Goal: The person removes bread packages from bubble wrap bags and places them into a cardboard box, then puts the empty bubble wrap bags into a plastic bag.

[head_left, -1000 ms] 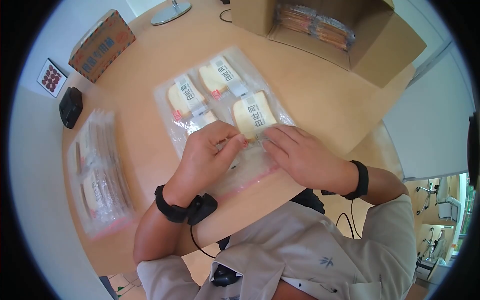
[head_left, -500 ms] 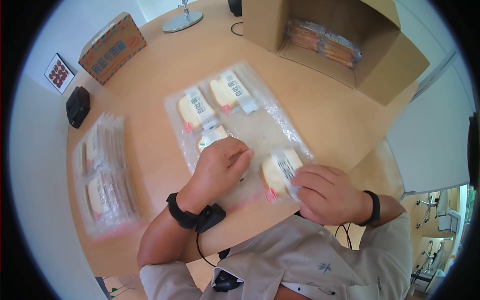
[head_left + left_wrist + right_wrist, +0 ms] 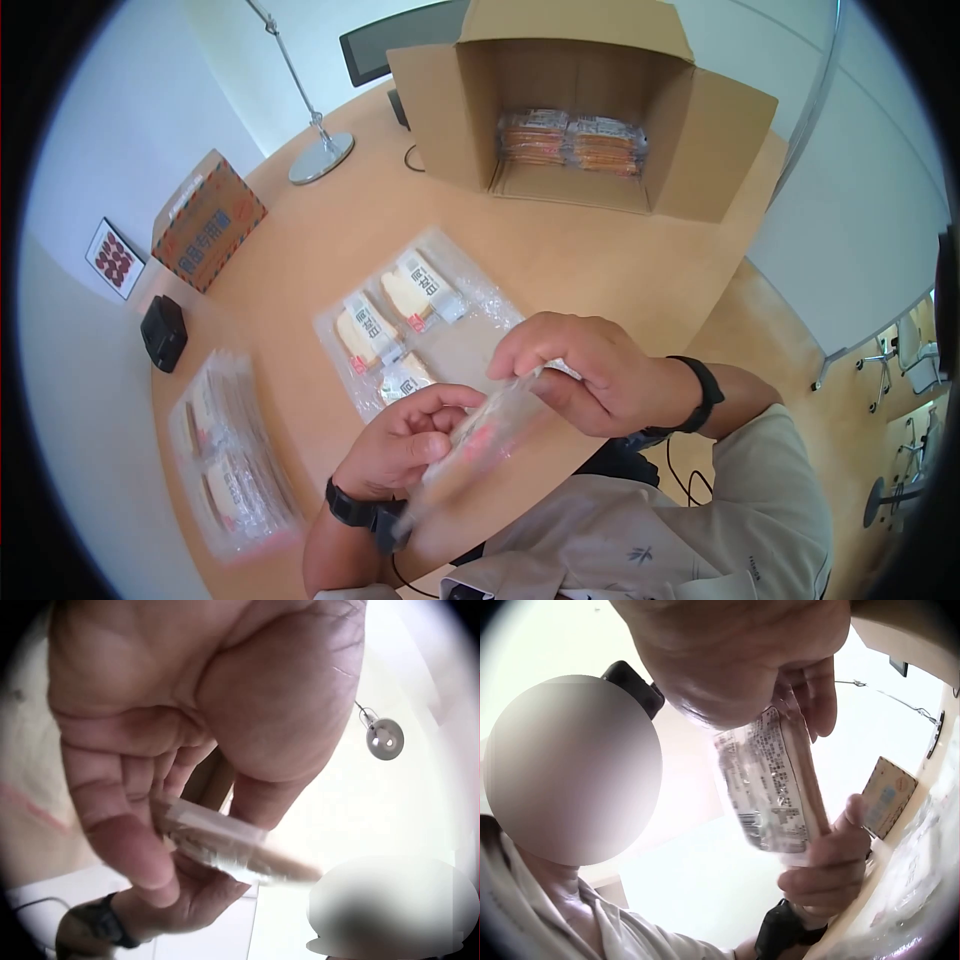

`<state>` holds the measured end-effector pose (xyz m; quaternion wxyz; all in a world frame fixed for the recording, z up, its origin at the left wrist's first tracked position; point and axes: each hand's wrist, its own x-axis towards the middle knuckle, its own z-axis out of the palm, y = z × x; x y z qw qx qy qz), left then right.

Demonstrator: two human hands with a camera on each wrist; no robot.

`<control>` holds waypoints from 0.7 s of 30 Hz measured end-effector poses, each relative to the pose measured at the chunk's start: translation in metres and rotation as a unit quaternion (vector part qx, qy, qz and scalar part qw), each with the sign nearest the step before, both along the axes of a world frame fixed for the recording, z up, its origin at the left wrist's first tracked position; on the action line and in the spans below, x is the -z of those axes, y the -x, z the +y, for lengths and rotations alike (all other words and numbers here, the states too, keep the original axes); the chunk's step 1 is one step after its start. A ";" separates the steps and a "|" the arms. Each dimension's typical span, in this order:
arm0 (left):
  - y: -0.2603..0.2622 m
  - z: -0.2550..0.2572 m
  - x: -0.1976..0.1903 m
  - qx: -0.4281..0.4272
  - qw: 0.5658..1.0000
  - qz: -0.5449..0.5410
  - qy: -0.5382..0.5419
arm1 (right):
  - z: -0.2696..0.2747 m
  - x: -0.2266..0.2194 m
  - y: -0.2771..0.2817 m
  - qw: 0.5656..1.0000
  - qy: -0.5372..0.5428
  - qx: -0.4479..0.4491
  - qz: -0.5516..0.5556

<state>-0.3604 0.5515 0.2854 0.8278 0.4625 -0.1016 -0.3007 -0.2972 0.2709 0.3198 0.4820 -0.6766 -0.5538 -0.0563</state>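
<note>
The wrapped bread slice [image 3: 475, 435] is held up in the air, tilted, on the person's side of the flat clear bag [image 3: 482, 345]. The right hand [image 3: 605, 375] has a narrow grip, pinching its upper end; the left hand [image 3: 395, 440] curls its fingers round the other end. For this two-handed hold, I would judge it best to pinch the film's edge and support the slice with flat finger pads, since soft bread likely dents under a hard squeeze. Both hands should turn together, so the film does not twist or tear, and the wrists should stay high enough to clear the bag. The packet is blurred in the head view, so a slower turn would help in checking the label [image 3: 761, 787]

Inside the bag, towards its left, lie three packets [image 3: 368, 330], which a dragging sleeve or cable could shift. Left of the bag on the counter [image 3: 640, 290] stands a stack of filled bags [image 3: 235, 455]; beyond it are an open cardboard box [image 3: 725, 150] and, further left, a printed carton [image 3: 208, 225]
</note>
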 end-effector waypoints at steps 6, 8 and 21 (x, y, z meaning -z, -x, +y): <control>-0.010 0.009 0.002 -0.208 0.975 -0.073 0.037 | -0.003 0.037 -0.017 0.962 -0.055 0.069 0.257; -0.014 0.009 0.001 -0.253 0.963 -0.082 -0.031 | -0.003 0.040 -0.008 0.912 0.040 -0.042 0.407; -0.015 0.009 0.012 -0.257 0.924 -0.163 -0.230 | -0.042 0.030 -0.151 0.818 -0.251 0.100 0.508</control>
